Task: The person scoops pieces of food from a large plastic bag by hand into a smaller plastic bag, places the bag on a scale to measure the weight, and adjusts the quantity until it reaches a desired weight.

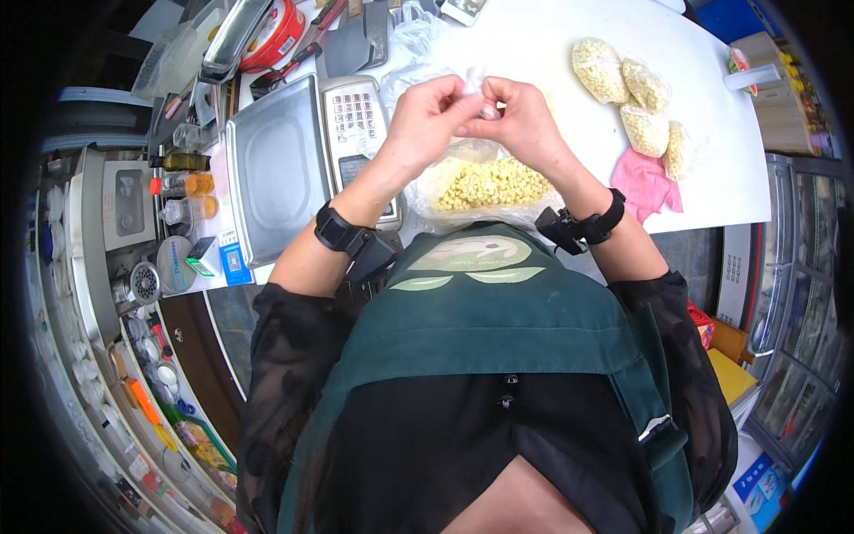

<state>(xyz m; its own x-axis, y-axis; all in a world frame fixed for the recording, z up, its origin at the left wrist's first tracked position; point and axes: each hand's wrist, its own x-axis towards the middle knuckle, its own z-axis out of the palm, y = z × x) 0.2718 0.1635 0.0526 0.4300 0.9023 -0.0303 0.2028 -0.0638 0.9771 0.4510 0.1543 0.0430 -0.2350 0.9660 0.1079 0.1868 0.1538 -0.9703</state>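
Observation:
My left hand (427, 120) and my right hand (520, 120) meet over the white table, fingertips pinching the twisted top of a clear plastic bag (475, 83). Below and between the wrists, pale yellow kernels (494, 183) lie in a clear plastic bag against the table's near edge. Whether the pinched plastic belongs to that bag or a separate one, I cannot tell. Several filled bags of similar kernels (599, 70) lie in a group at the right, the lowest touching a pink cloth (644, 183).
A digital scale with a metal tray (280, 173) stands left of my hands. Behind it lie loose clear bags (417, 40), a cleaver (347, 47) and a red round tin (277, 33). Bottles (187, 185) line the table's left side. A glass-doored cabinet (800, 267) stands at the right.

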